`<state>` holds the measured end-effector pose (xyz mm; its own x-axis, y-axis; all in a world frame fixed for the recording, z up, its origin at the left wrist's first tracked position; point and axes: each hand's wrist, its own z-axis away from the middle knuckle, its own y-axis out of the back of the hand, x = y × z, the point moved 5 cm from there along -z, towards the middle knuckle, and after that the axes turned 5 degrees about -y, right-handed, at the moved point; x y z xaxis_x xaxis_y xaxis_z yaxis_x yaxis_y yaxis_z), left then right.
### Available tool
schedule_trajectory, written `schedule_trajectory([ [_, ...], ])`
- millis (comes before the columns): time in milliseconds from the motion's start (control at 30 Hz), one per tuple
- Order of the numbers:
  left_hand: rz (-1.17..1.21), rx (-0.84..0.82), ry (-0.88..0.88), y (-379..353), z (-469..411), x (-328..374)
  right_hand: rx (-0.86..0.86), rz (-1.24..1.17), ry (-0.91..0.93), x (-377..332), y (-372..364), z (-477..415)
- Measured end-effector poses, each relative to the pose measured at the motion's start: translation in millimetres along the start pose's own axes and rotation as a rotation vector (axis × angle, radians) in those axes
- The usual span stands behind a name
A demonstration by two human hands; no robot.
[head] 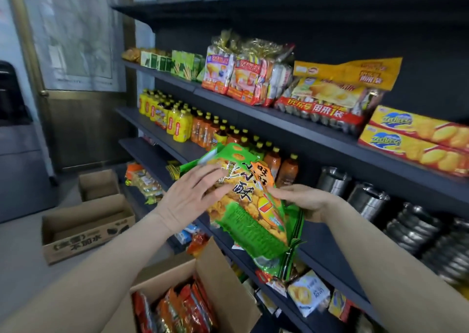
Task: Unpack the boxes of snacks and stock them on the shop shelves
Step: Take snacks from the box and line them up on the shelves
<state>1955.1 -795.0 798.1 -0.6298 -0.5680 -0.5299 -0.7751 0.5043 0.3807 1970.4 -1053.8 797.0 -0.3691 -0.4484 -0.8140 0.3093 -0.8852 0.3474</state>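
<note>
Far left, on the floor, sits an open brown cardboard box [86, 227] with black writing on its side. A smaller brown box [99, 184] stands just behind it. Closer, at the bottom, is a big open cardboard carton [218, 277] packed with red and orange snack packs [187, 304] standing on end.

Above the carton, the left hand [193, 195] lies on the front of a bunch of shiny green snack bags [251, 218] with golden puffs pictured on them. Its grip is spread, with the fingers long and flat on the top bag. The fingers look blurry.

The green snack bags are up in the air, between the two hands, in front of the dark grey metal shelves [317, 134]. The right hand [302, 200] holds the bunch from the right side, its grip pinching the edge of the bags.

On a shelf behind the hands stand yellow plastic bottles [175, 124] and orange-brown drink bottles [210, 129]. Farther right, one shelf up, lie flat yellow biscuit boxes [416, 140]. Under them sit shiny metal pots [368, 200].
</note>
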Motion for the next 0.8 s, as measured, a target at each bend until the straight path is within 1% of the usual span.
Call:
schedule_trajectory([
  [67, -0.003, -0.07, -0.018, -4.4, -2.4, -0.7, 0.115, -0.082, 0.085, -0.2, 15.0, 1.5],
  [133, 0.03, -0.145, 0.011, -10.1, -4.8, -1.9, 0.2, -0.146, 0.152, -1.1, 25.9, 9.1],
  [233, 0.17, -0.272, 0.221, -21.2, -13.0, -8.6, 0.294, -0.183, 0.271, -12.2, 35.5, 25.4],
  [300, 0.208, -0.342, 0.345, -26.3, -19.2, -11.5, 0.383, -0.193, 0.362, -21.1, 45.4, 36.4],
  [333, 0.234, -0.348, 0.406, -29.0, -21.1, -12.9, 0.433, -0.179, 0.409, -25.2, 51.2, 42.8],
  [400, 0.385, -0.311, 0.593, -36.6, -23.7, -19.2, 0.514, -0.099, 0.469, -30.9, 63.8, 54.5],
  [467, 0.59, -0.299, 0.817, -49.7, -28.3, -25.9, 0.556, -0.038, 0.484, -31.3, 75.8, 66.0],
  [500, 0.671, -0.322, 0.894, -57.7, -33.0, -28.4, 0.566, -0.024, 0.483, -30.5, 81.3, 73.1],
  [600, 0.884, -0.503, 1.049, -74.6, -59.2, -24.8, 0.588, 0.068, 0.48, -26.4, 95.2, 97.8],
  [633, 0.948, -0.528, 1.104, -76.8, -66.9, -22.1, 0.586, 0.092, 0.48, -25.8, 96.7, 104.6],
  [733, 1.164, -0.451, 1.22, -82.1, -103.1, -4.3, 0.592, 0.111, 0.478, -20.0, 106.9, 133.3],
  [800, 1.275, -0.398, 1.24, -90.2, -125.3, 13.7, 0.64, 0.139, 0.43, -11.0, 119.4, 155.8],
])
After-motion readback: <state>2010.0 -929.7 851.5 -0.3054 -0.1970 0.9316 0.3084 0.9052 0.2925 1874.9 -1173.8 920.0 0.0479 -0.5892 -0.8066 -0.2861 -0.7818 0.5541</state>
